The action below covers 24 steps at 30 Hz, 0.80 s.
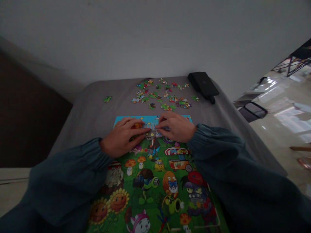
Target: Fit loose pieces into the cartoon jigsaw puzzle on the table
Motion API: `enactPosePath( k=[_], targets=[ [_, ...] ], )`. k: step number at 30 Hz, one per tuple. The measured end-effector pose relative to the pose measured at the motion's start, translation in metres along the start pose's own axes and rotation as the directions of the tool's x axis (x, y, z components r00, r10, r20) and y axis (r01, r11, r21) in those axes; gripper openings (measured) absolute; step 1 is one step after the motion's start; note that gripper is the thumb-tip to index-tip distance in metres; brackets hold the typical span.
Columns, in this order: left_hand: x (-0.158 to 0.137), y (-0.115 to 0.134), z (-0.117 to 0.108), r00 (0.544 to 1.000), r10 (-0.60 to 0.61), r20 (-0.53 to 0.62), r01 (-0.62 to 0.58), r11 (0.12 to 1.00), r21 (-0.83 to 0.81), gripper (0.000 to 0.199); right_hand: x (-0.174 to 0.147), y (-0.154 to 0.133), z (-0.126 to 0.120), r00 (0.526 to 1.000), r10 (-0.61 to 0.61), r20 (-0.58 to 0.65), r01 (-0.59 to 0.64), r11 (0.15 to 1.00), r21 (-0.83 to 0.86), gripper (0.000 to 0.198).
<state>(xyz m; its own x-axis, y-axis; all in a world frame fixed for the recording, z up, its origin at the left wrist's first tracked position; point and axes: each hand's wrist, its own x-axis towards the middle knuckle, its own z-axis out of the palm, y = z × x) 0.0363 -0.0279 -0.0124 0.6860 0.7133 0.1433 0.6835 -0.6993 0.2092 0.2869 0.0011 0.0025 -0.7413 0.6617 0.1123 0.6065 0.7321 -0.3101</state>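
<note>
Pressing flat on the jigsaw puzzle [155, 174], the left hand [122, 137] and right hand [176, 127] hold nothing, fingers spread. Loose puzzle pieces [162, 95] lie at 12 o'clock; black case [203, 84] at 1 o'clock.

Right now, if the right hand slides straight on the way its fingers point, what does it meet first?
Its fingers point left across the puzzle board, so the right hand would most likely first meet the fingertips of the left hand, just across a small gap near the grey zombie figure.
</note>
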Motion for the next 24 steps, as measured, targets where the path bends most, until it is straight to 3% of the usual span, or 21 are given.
enactPosePath(
  k=[16, 20, 24],
  targets=[
    [-0.001, 0.005, 0.001, 0.998, 0.041, 0.039, -0.041, 0.999, -0.002, 0.04, -0.001, -0.005, 0.002, 0.998, -0.062, 0.025, 0.063, 0.997, -0.044, 0.027],
    [-0.002, 0.005, 0.002, 0.998, 0.02, 0.054, -0.02, 1.0, 0.001, 0.041, -0.001, 0.0, 0.002, 1.0, -0.026, 0.015, 0.027, 0.998, -0.064, 0.026],
    [-0.003, 0.005, 0.004, 0.998, -0.034, 0.058, 0.034, 0.999, 0.012, 0.043, 0.004, 0.011, 0.002, 0.994, 0.057, -0.093, -0.063, 0.996, -0.062, 0.028]
  ],
)
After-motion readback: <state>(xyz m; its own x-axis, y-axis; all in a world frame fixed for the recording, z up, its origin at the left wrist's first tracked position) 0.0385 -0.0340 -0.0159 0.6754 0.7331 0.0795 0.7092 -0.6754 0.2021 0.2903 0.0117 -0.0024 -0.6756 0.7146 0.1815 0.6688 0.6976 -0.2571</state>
